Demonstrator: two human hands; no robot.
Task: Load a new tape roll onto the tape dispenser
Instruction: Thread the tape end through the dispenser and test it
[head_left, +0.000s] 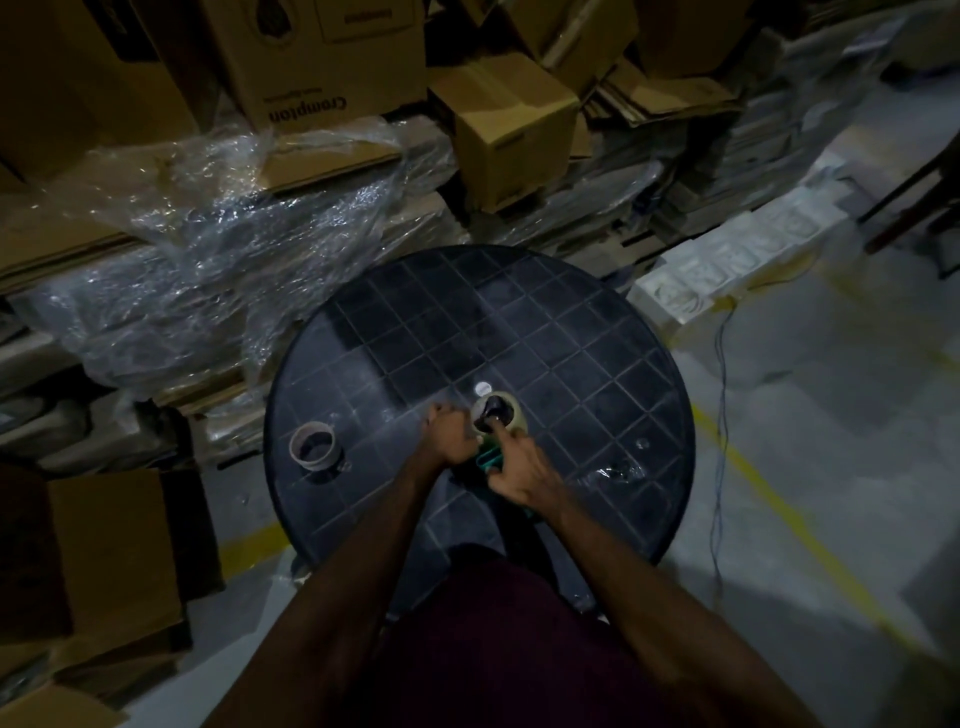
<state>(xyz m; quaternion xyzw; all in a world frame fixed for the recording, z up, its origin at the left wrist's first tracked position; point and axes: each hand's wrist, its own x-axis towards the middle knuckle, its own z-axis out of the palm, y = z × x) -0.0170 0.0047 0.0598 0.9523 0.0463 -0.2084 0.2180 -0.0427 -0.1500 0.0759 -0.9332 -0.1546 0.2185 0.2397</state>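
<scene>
A pale tape roll (514, 410) sits around the dark hub of a green tape dispenser (488, 460) near the middle of a round black table (571, 338). My left hand (449, 434) is closed on the dispenser's left side. My right hand (517, 470) holds the dispenser from the near side, with its index finger pressed on the hub inside the roll. Most of the dispenser is hidden under both hands. An empty cardboard tape core (314, 447) stands on the table to the left.
A crumpled bit of clear film (613, 474) lies on the table's right part. Cardboard boxes (509, 130) and plastic wrap (223, 249) pile up behind the table. White foam packing (737, 254) and a thin cable (719, 415) lie on the floor at right.
</scene>
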